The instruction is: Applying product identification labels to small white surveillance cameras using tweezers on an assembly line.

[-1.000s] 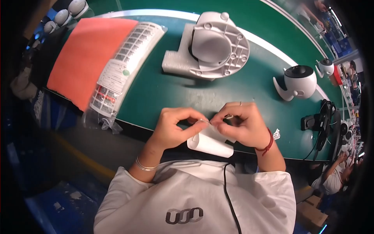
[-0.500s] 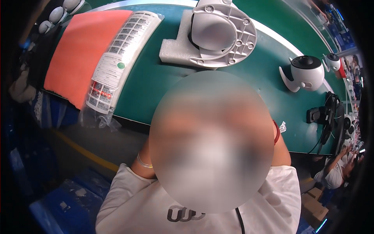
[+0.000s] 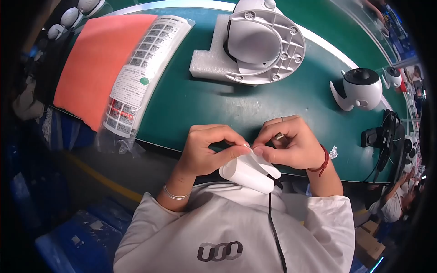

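Observation:
A curled white sheet, like label backing paper (image 3: 248, 175), hangs in front of my shirt, just off the table's near edge. My left hand (image 3: 211, 148) pinches its upper edge between thumb and forefinger. Close beside it, thumb and forefinger of my right hand (image 3: 291, 145) are pressed together at the same edge, the fingertips of both hands almost touching. Any small piece between the fingertips is too small to make out. Beyond my hands, a white plastic housing with a ribbed ring base (image 3: 255, 43) leans on a white foam block (image 3: 209, 63).
On the left of the green table (image 3: 182, 109) lie an orange sheet (image 3: 104, 59) and a clear bag of printed labels (image 3: 143, 68). A white device with a black top (image 3: 362, 88) stands at the right, near black cables (image 3: 384, 136). Blue bins (image 3: 86, 236) are below left.
A blur covered my hands half a second ago, so their earlier pose cannot be compared. The table things appear slightly shifted right and down in the picture.

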A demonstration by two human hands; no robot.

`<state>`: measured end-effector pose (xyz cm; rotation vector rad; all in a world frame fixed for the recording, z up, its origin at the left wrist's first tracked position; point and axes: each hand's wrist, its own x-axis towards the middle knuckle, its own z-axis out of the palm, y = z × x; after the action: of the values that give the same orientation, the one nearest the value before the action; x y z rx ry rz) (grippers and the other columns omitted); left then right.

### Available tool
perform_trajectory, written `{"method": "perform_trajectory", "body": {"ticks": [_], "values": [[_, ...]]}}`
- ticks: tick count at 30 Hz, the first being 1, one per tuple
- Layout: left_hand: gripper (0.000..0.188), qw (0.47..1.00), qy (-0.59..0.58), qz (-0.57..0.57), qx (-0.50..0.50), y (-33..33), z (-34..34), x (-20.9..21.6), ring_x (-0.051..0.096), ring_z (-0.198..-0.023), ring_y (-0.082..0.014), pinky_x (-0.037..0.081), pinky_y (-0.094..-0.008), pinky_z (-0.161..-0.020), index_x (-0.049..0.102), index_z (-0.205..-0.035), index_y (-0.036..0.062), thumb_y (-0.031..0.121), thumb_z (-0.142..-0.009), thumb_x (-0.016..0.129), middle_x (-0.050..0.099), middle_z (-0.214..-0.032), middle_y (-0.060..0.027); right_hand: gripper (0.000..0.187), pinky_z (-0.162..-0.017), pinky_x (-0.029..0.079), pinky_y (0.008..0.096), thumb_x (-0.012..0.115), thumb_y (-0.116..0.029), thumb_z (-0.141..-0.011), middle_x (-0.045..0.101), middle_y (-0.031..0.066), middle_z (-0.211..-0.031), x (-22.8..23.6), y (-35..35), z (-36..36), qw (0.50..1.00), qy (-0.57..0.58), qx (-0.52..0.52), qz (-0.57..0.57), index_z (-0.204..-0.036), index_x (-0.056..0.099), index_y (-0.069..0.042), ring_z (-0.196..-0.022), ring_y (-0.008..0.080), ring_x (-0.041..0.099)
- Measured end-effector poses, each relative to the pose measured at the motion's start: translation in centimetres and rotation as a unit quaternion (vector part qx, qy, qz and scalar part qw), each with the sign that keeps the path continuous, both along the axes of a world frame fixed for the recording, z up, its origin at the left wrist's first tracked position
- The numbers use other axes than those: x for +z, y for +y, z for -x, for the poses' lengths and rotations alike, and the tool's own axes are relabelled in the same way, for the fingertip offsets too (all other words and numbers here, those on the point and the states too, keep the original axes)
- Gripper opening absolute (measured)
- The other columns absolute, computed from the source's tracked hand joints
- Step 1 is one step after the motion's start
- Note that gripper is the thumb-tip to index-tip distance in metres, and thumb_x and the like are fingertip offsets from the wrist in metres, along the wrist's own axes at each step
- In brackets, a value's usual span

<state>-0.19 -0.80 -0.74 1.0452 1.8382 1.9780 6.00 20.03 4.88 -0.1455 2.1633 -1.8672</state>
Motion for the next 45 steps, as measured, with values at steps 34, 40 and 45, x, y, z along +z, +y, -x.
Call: {"method": "perform_trajectory", "body": {"ticks": [34, 40, 45], "values": [[0.010, 0.995, -0.092, 0.007, -0.030, 0.0, 0.3, 0.0, 0.065, -0.074, -0.0102, 0.052, -0.0219, -0.067, 0.068, -0.087, -0.0015, -0.002, -0.079, 0.072, 0.070, -0.083, -0.0069, 0.008, -0.056, 0.046, 0.0287, 0.062, 0.000, -0.082, 0.065, 0.0093, -0.075, -1.2, 0.8, 0.2, 0.957, 0.249, -0.106, -0.103, -0.085, 0.069, 0.003, -0.064, 0.0180, 0.061], [0.013, 0.991, -0.126, -0.018, 0.036, 0.4, 0.0, 0.0, 0.065, -0.080, -0.0094, 0.053, -0.0213, -0.069, 0.068, -0.094, -0.0021, -0.006, -0.081, 0.066, 0.069, -0.088, -0.0062, 0.061, -0.052, 0.033, 0.0251, 0.039, -0.048, -0.097, 0.053, 0.0062, -0.068, 0.7, 2.0, -1.9, 0.868, 0.344, -0.310, -0.180, -0.078, 0.066, 0.003, -0.054, 0.0133, 0.043], [0.015, 0.987, -0.095, -0.019, 0.130, 0.9, -0.4, -0.1, 0.066, -0.079, -0.0095, 0.054, -0.0206, -0.066, 0.068, -0.095, -0.0027, -0.008, -0.082, 0.065, 0.069, -0.088, -0.0070, 0.038, -0.060, 0.047, 0.0196, 0.085, -0.002, -0.065, 0.066, 0.0075, -0.080, 1.6, 1.6, -2.6, 0.952, 0.173, -0.250, 0.025, -0.097, 0.067, 0.007, -0.064, 0.0096, 0.060]]}}
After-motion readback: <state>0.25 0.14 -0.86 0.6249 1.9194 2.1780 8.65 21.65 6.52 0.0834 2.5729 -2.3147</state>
